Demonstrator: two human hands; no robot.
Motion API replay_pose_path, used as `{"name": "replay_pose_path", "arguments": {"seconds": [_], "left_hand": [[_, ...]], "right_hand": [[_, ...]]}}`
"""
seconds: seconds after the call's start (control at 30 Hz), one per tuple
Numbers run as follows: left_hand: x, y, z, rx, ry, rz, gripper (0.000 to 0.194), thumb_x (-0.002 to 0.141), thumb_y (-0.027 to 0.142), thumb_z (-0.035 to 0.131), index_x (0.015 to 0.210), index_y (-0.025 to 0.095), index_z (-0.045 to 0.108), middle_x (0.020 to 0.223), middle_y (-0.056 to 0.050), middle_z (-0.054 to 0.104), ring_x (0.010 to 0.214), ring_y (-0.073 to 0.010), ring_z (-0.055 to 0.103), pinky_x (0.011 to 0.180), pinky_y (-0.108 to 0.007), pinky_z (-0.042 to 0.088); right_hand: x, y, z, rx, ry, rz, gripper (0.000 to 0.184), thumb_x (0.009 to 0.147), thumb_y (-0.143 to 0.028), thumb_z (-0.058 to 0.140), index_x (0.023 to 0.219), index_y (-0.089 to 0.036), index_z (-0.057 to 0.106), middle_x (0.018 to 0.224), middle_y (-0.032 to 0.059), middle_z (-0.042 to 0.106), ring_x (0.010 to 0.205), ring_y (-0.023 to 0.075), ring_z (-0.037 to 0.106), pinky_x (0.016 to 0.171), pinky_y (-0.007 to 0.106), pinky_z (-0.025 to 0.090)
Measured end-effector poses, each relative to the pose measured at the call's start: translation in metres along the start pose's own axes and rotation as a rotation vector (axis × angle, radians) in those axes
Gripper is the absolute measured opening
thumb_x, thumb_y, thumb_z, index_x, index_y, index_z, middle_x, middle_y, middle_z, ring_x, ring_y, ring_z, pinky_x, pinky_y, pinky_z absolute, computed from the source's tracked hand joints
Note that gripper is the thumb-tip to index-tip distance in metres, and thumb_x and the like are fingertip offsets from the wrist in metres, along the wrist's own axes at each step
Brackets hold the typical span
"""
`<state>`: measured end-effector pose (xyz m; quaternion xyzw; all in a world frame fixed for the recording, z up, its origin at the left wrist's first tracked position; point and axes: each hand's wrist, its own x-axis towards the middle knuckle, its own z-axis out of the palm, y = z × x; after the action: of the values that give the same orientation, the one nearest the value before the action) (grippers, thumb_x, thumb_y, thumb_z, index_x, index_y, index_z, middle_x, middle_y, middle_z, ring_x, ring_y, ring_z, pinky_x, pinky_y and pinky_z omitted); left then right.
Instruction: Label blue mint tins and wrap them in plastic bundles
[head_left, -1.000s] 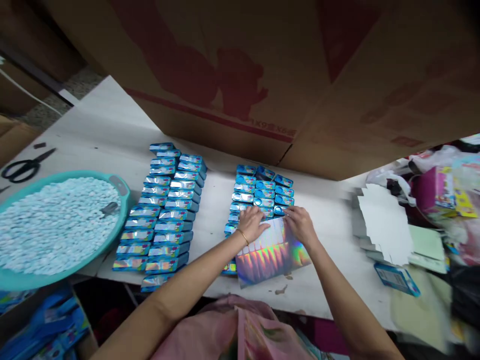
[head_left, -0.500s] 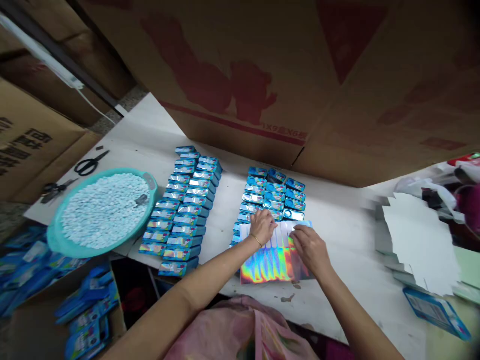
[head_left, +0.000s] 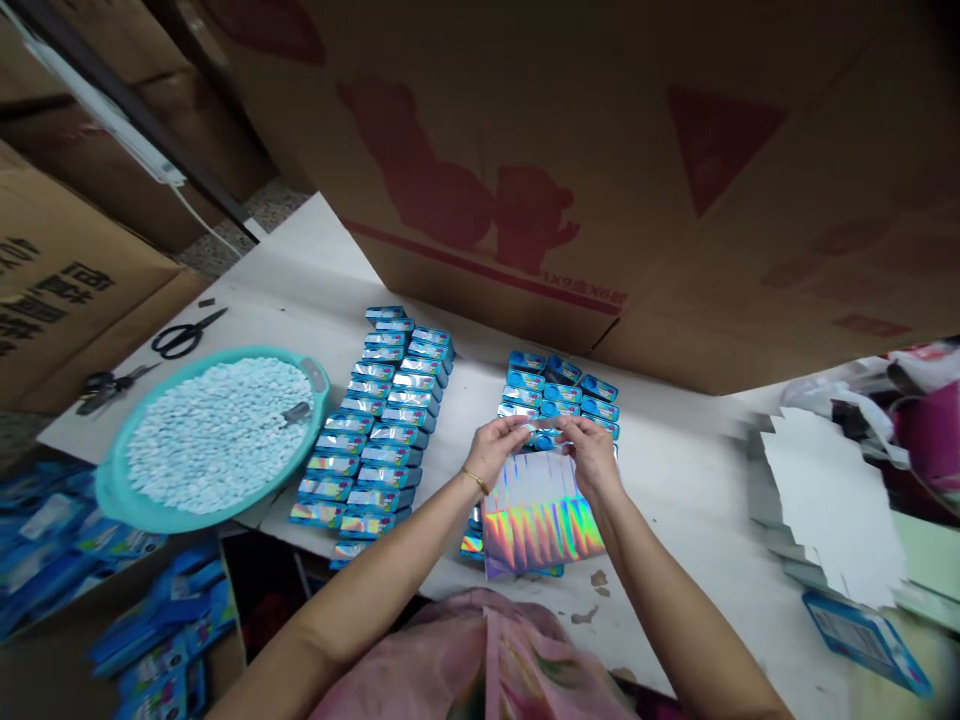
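My left hand [head_left: 495, 450], with a gold bracelet at its wrist, pinches one end of a thin narrow sticker strip [head_left: 550, 425]. The other end lies in the closed fingertips of my right hand [head_left: 595, 452]. Just below both hands, a shiny rainbow holographic sticker sheet [head_left: 544, 525] rests over part of a group of small blue boxes [head_left: 561, 393]. The strip is held over these boxes, and my fingers hide some of them. Whether the strip touches a box I cannot tell.
Left of my hands stand two rows of blue boxes [head_left: 401, 412]. Beyond them are a turquoise basin [head_left: 109, 490] of pale tablets and black scissors [head_left: 180, 338]. A large cardboard carton [head_left: 465, 120] walls the back. White card sheets [head_left: 832, 500] lie right.
My right hand has lifted off the sheet and moved left and up, close to my left hand. The strip is now stretched between them. The sheet is free of both hands. The view has shifted slightly.
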<state>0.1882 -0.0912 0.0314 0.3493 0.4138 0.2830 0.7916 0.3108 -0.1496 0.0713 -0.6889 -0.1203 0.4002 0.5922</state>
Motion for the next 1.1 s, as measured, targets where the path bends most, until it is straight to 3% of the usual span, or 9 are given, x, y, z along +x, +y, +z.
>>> {"name": "replay_pose_path", "arguments": {"seconds": [0.1, 0.23, 0.33, 0.47, 0.63, 0.8, 0.9, 1.03, 1.1], "left_hand": [[0.018, 0.008, -0.012, 0.028, 0.102, 0.038, 0.037, 0.053, 0.03, 0.072, 0.084, 0.013, 0.061, 0.06, 0.002, 0.06, 0.054, -0.0079, 0.053, 0.058, -0.022, 0.041], [0.06, 0.022, -0.031, 0.18, 0.167, 0.166, 0.032, 0.054, 0.023, 0.069, 0.084, 0.014, 0.058, 0.058, 0.003, 0.06, 0.056, -0.0094, 0.055, 0.061, -0.023, 0.043], [0.095, 0.03, -0.04, 0.328, 0.197, 0.227, 0.031, 0.057, 0.017, 0.066, 0.086, 0.013, 0.056, 0.053, 0.005, 0.058, 0.057, -0.0105, 0.057, 0.063, -0.023, 0.043], [0.13, 0.024, -0.045, 0.518, 0.201, 0.242, 0.029, 0.063, 0.015, 0.061, 0.09, 0.013, 0.055, 0.054, 0.004, 0.058, 0.061, -0.012, 0.06, 0.064, -0.024, 0.045], [0.149, 0.009, -0.049, 0.626, 0.211, 0.218, 0.027, 0.065, 0.015, 0.06, 0.091, 0.014, 0.057, 0.057, 0.002, 0.059, 0.061, -0.0124, 0.059, 0.06, -0.023, 0.045], [0.153, 0.003, -0.052, 0.736, 0.234, 0.188, 0.025, 0.065, 0.014, 0.059, 0.09, 0.014, 0.06, 0.062, 0.0, 0.061, 0.061, -0.0131, 0.058, 0.064, -0.026, 0.046], [0.146, 0.0, -0.051, 0.82, 0.229, 0.219, 0.03, 0.066, 0.009, 0.054, 0.094, 0.018, 0.062, 0.085, -0.004, 0.064, 0.075, -0.0148, 0.058, 0.074, -0.028, 0.045], [0.129, 0.003, -0.053, 1.294, 0.075, 0.253, 0.044, 0.066, 0.006, 0.05, 0.101, 0.029, 0.061, 0.117, -0.003, 0.053, 0.104, -0.0238, 0.048, 0.086, -0.038, 0.038], [0.118, 0.011, -0.054, 1.486, 0.065, 0.185, 0.046, 0.066, 0.009, 0.052, 0.107, 0.029, 0.058, 0.127, -0.004, 0.045, 0.107, -0.0285, 0.044, 0.084, -0.042, 0.037]], "right_hand": [[0.01, 0.013, 0.021, 0.009, 0.052, -0.019, 0.027, 0.054, -0.039, 0.067, 0.066, -0.015, 0.063, 0.057, -0.0008, 0.058, 0.053, 0.0108, 0.049, 0.047, 0.021, 0.034], [0.041, 0.034, 0.052, -0.028, 0.165, -0.172, 0.026, 0.058, -0.038, 0.064, 0.068, -0.014, 0.064, 0.067, 0.0013, 0.063, 0.066, 0.0138, 0.054, 0.064, 0.026, 0.041], [0.068, 0.047, 0.068, -0.144, 0.28, -0.293, 0.027, 0.063, -0.039, 0.059, 0.069, -0.014, 0.064, 0.069, 0.0029, 0.063, 0.069, 0.0155, 0.054, 0.069, 0.028, 0.041], [0.093, 0.054, 0.075, -0.449, 0.386, -0.387, 0.027, 0.07, -0.038, 0.051, 0.067, -0.015, 0.065, 0.071, 0.0043, 0.061, 0.074, 0.0174, 0.052, 0.072, 0.029, 0.037], [0.102, 0.056, 0.075, -0.785, 0.398, -0.378, 0.023, 0.075, -0.032, 0.048, 0.068, -0.018, 0.065, 0.078, 0.005, 0.061, 0.082, 0.0207, 0.047, 0.075, 0.032, 0.029], [0.1, 0.049, 0.07, -1.035, 0.354, -0.401, 0.019, 0.077, -0.026, 0.048, 0.084, -0.018, 0.063, 0.084, 0.0066, 0.059, 0.083, 0.0212, 0.044, 0.073, 0.033, 0.026], [0.095, 0.044, 0.063, -1.235, 0.216, -0.501, 0.024, 0.081, -0.02, 0.044, 0.096, -0.023, 0.062, 0.088, 0.0067, 0.056, 0.083, 0.021, 0.042, 0.072, 0.033, 0.025], [0.093, 0.037, 0.054, -1.499, -0.077, -0.682, 0.037, 0.079, -0.012, 0.042, 0.11, -0.026, 0.056, 0.091, 0.0084, 0.054, 0.084, 0.0213, 0.042, 0.073, 0.036, 0.026], [0.095, 0.032, 0.039, -1.453, -0.115, -0.713, 0.037, 0.078, -0.011, 0.042, 0.107, -0.026, 0.058, 0.093, 0.0083, 0.055, 0.085, 0.0209, 0.044, 0.075, 0.036, 0.028]]}}
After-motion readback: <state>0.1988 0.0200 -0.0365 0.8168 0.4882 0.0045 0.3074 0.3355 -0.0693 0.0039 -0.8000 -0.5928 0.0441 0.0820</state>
